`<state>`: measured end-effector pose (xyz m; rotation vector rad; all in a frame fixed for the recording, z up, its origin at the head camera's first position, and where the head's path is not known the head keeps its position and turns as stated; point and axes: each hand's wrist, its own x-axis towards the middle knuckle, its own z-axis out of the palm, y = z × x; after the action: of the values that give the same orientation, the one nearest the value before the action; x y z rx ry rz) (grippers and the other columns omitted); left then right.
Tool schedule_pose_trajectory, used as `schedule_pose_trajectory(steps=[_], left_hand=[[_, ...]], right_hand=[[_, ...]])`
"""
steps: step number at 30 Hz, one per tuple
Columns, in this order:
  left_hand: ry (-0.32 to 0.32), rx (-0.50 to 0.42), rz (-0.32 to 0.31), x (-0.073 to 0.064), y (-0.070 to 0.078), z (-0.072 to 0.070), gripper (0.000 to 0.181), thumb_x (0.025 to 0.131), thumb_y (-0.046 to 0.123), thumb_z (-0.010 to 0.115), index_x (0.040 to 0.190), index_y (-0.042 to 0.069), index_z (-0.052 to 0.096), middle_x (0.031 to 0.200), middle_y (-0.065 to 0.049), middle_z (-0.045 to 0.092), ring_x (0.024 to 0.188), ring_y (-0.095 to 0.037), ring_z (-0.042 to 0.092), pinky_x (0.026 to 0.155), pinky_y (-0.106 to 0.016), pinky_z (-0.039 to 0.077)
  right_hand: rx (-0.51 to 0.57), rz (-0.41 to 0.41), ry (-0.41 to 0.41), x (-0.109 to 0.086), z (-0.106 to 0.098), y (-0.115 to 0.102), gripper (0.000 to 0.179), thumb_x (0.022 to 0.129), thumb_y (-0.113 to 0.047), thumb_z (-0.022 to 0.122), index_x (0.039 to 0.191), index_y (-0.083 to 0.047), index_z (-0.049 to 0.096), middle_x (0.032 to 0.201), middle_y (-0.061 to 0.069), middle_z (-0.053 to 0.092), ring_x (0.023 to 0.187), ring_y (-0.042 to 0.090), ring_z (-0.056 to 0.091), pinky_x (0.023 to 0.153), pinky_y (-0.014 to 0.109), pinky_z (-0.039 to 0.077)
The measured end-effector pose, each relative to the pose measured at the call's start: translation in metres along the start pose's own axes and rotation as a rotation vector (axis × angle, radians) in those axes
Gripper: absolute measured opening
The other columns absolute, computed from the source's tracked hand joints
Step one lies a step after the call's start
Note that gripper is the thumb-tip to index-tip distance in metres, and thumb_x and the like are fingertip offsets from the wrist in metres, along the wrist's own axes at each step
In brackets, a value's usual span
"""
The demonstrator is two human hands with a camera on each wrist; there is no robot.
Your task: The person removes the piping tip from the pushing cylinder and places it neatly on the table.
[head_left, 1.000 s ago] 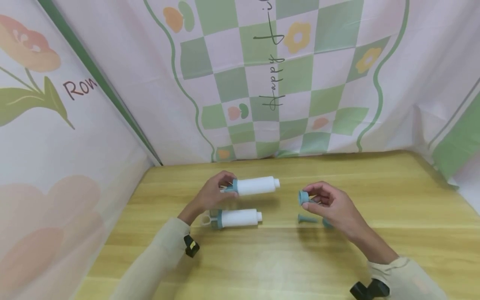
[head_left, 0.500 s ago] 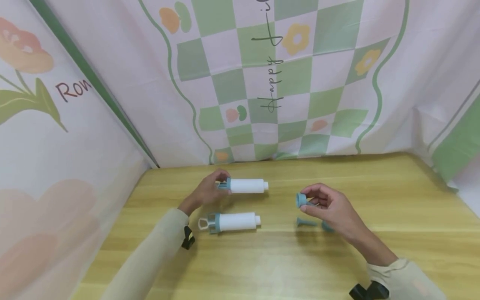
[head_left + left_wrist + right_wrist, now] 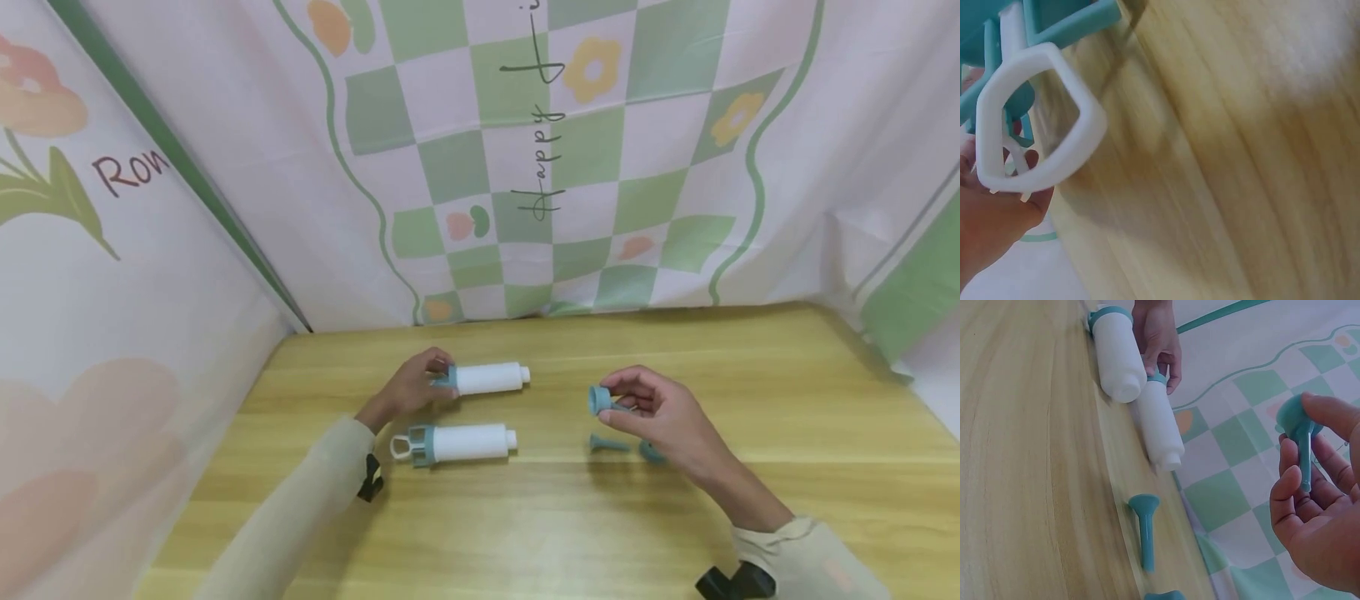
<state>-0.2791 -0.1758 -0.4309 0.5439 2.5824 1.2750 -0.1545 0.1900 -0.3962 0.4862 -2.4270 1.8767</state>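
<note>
In the head view my left hand (image 3: pixel 412 385) grips the teal collar of a white plunger tube (image 3: pixel 491 378), low over the table's far side. A matching plunger tube (image 3: pixel 471 442) lies nearer, its white loop handle (image 3: pixel 1088 131) large in the left wrist view. To the right, my right hand (image 3: pixel 660 417) pinches a teal funnel-shaped nozzle (image 3: pixel 600 400) by its wide cup, thumb on top, the thin stem showing in the right wrist view. Below that hand lies another teal nozzle (image 3: pixel 609 443). A further teal piece (image 3: pixel 651 452) sits partly hidden beside it.
The wooden table (image 3: pixel 525 525) runs back to a hanging cloth (image 3: pixel 517 167) with green checks. A second printed cloth (image 3: pixel 150 317) hangs along the left edge. Each sleeve carries a small black device (image 3: pixel 370 479) at the wrist.
My left hand has brought its plunger tube left and down towards the table. My right hand holds the nozzle almost where it was. The head view has shifted slightly.
</note>
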Motion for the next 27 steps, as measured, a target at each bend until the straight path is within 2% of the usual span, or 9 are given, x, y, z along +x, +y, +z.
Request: schedule_pose_trajectory(steps=[8,13,17,21,27], left_hand=[[0.026,-0.014,-0.039,-0.003,0.004,0.000,0.047,0.078,-0.001,0.082,0.118,0.004,0.059,0.121,-0.014,0.064,0.120,-0.035,0.056,0.104,-0.051,0.041],[0.018,0.004,-0.048,-0.003,0.006,0.000,0.052,0.075,-0.002,0.082,0.121,0.004,0.058,0.124,-0.016,0.063,0.121,-0.035,0.055,0.104,-0.052,0.041],[0.012,0.042,-0.051,-0.005,0.006,-0.003,0.060,0.075,0.002,0.084,0.128,0.005,0.057,0.131,-0.019,0.059,0.125,-0.037,0.051,0.105,-0.055,0.039],[0.033,0.082,-0.056,-0.008,0.009,-0.009,0.066,0.076,0.009,0.087,0.134,0.007,0.055,0.137,-0.023,0.055,0.130,-0.041,0.046,0.105,-0.059,0.037],[0.060,0.118,-0.047,-0.012,0.017,-0.017,0.068,0.079,0.013,0.085,0.138,0.009,0.052,0.140,-0.024,0.052,0.130,-0.044,0.044,0.103,-0.060,0.039]], right_hand=[[0.001,-0.001,-0.001,-0.001,0.002,-0.001,0.033,0.092,-0.008,0.073,0.120,0.003,0.059,0.109,0.016,0.063,0.092,0.019,0.063,0.077,0.025,0.054],[0.012,-0.004,-0.006,-0.002,0.003,-0.001,0.033,0.092,-0.007,0.073,0.120,0.003,0.059,0.109,0.016,0.063,0.091,0.019,0.063,0.076,0.026,0.055],[0.014,-0.005,-0.008,-0.003,0.004,-0.001,0.033,0.092,-0.007,0.073,0.120,0.003,0.059,0.109,0.016,0.063,0.091,0.019,0.063,0.077,0.026,0.054],[0.017,-0.010,-0.011,-0.003,0.005,-0.002,0.033,0.092,-0.007,0.073,0.120,0.003,0.059,0.109,0.016,0.063,0.091,0.019,0.063,0.076,0.025,0.054],[0.010,-0.011,-0.008,-0.005,0.008,-0.004,0.033,0.092,-0.008,0.073,0.119,0.003,0.059,0.107,0.015,0.064,0.089,0.018,0.063,0.075,0.025,0.054]])
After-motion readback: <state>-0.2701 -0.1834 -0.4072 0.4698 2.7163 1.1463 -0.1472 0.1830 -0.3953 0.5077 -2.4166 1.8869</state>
